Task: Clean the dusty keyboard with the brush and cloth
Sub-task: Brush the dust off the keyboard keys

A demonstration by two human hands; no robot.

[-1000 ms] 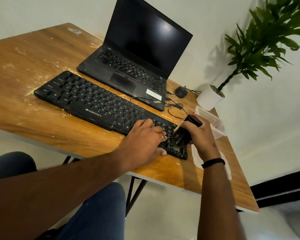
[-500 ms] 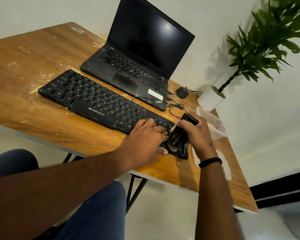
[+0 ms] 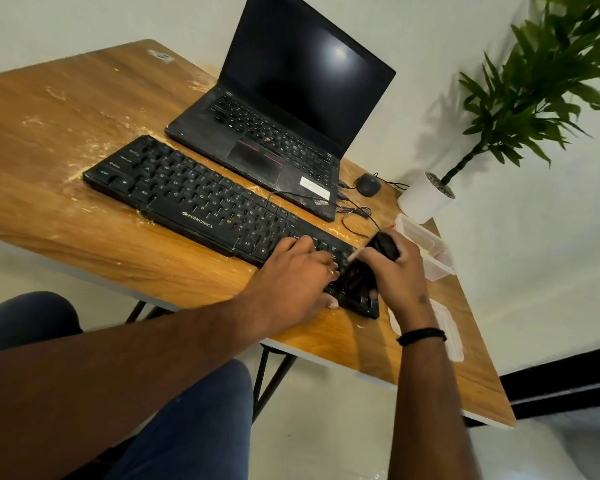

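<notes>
A long black keyboard point(image 3: 201, 206) lies diagonally on the wooden table point(image 3: 66, 140), with pale dust around it. My left hand point(image 3: 291, 275) rests flat on the keys near its right end, fingers spread. My right hand point(image 3: 399, 271) grips a black brush point(image 3: 364, 271) by its handle. The bristles press down on the keyboard's right end, just beside my left fingers. No cloth is in view.
An open black laptop point(image 3: 284, 133) stands behind the keyboard. A black mouse point(image 3: 368, 184) and loose cable point(image 3: 354, 213) lie to its right. A white potted plant point(image 3: 426, 199) and a clear plastic container point(image 3: 426, 247) sit near the table's right edge, a lid point(image 3: 447, 334) beside my wrist.
The brush has stroked a little leftward and down over the right end of the keyboard. My left hand has stayed on the keys.
</notes>
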